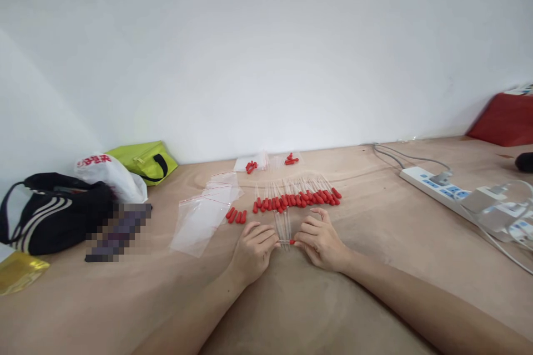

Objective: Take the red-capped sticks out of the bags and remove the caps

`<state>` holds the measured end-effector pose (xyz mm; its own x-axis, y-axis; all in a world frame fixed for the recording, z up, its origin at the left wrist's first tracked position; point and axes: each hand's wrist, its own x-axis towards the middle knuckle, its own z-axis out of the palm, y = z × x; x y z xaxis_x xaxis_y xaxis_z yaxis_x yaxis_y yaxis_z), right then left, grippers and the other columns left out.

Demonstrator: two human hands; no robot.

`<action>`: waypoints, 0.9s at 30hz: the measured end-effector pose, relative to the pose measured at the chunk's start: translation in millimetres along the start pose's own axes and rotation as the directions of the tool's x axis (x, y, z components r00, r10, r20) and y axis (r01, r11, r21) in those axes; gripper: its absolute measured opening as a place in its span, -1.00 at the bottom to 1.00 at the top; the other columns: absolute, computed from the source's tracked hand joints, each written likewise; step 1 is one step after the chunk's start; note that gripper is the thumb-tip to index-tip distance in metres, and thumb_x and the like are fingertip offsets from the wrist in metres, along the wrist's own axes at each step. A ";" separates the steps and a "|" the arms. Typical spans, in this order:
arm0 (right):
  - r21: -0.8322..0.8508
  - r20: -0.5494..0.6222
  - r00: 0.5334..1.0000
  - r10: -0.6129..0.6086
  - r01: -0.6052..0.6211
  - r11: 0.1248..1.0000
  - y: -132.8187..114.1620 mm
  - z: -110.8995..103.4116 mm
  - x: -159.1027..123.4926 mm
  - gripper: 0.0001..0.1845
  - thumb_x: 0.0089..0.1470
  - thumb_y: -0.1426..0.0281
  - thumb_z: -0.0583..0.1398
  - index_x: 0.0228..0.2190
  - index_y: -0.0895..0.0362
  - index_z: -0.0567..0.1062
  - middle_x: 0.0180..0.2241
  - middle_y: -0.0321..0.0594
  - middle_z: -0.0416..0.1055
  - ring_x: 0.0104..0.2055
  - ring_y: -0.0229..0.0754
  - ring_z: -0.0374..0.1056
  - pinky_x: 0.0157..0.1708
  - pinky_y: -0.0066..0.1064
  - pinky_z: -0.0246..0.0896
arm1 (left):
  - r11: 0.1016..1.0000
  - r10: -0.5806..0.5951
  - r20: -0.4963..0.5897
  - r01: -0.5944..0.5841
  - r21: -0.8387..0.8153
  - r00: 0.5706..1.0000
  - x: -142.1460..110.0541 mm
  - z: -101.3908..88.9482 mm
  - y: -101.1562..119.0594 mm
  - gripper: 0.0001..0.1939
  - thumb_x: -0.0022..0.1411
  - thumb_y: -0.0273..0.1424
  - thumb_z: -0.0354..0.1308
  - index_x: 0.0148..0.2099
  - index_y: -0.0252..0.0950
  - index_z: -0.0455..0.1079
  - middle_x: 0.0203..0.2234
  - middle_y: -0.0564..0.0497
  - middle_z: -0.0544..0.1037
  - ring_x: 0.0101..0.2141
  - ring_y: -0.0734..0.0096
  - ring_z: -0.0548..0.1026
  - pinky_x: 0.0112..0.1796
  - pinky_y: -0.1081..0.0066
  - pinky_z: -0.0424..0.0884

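Between my two hands lies a thin, pale dropper tube (283, 242), held crosswise with a red rubber bulb (292, 242) at its right end. My left hand (255, 249) pinches the tube near its left end. The fingers of my right hand (322, 241) are closed around the red bulb. Under and beyond the held dropper lie several bare clear tubes (283, 224), pointing away from me. Just past them is a row of droppers (297, 199), their red bulbs towards me. Several loose red bulbs (236, 215) rest left of that row.
Clear zip bags (202, 222) overlap at the left; two bags at the back hold red bulbs (251, 166). A black bag (58, 213), a white plastic bag (110, 177) and a lime-green bag (144, 161) stand far left. A power strip (437, 191) with cables lies right.
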<state>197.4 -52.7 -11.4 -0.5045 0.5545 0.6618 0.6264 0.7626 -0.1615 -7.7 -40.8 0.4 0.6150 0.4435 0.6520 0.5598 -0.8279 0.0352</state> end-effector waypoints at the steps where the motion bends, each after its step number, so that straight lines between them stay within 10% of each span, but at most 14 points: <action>1: 0.004 0.000 1.000 0.008 -0.008 1.000 1.9 -1.4 -1.6 -0.80 0.09 0.41 0.02 -0.48 0.11 0.41 -0.56 -0.34 0.29 -0.39 -0.29 0.17 -0.05 -0.16 -0.17 | 1.000 -0.001 -0.002 0.001 0.003 1.000 -1.3 -0.4 -2.1 -0.81 0.24 -0.45 -0.08 -0.37 -0.27 0.33 -0.44 0.07 0.54 -0.29 0.41 0.46 -0.21 0.33 0.24; 8: 0.085 -0.097 0.968 0.232 -0.224 0.971 35.1 -19.0 -25.5 -0.79 0.12 0.36 -0.01 -0.34 0.10 0.41 -0.40 -0.19 0.37 -0.35 -0.23 0.27 -0.29 -0.34 0.15 | 0.973 -0.217 -0.069 0.222 0.066 0.974 -10.9 1.8 -20.9 -0.78 0.25 -0.42 -0.11 -0.22 -0.31 0.36 -0.35 -0.04 0.43 -0.41 0.48 0.43 -0.36 0.46 0.38; 18: 0.087 -0.226 0.764 0.604 -0.602 0.794 46.7 -9.2 -29.2 -0.83 0.00 0.27 0.03 -0.51 0.10 0.28 -0.58 -0.30 0.29 -0.60 -0.30 0.20 -0.58 -0.45 0.08 | 0.965 -0.260 0.026 0.260 0.015 0.965 -7.4 11.1 -22.4 -0.66 0.20 -0.53 -0.17 -0.03 -0.36 0.30 -0.31 -0.09 0.34 -0.38 0.46 0.42 -0.32 0.44 0.43; 27: -0.201 -0.191 0.741 0.644 -0.672 0.713 45.1 -12.6 -29.9 -0.69 -0.02 0.10 0.07 -0.50 0.09 0.35 -0.53 -0.30 0.38 -0.43 -0.18 0.29 -0.35 -0.33 -0.04 | 0.946 -0.278 0.160 0.299 -0.128 0.947 -3.4 5.0 -12.2 -0.66 0.20 -0.32 -0.04 0.00 -0.35 0.26 -0.18 -0.13 0.39 -0.26 0.39 0.44 -0.30 0.43 0.45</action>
<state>248.3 -39.1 -29.2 0.1434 0.8383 0.5260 0.9049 0.1042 -0.4127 -13.8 -30.5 -6.0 0.5159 0.7049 0.4868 0.6423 -0.6943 0.3248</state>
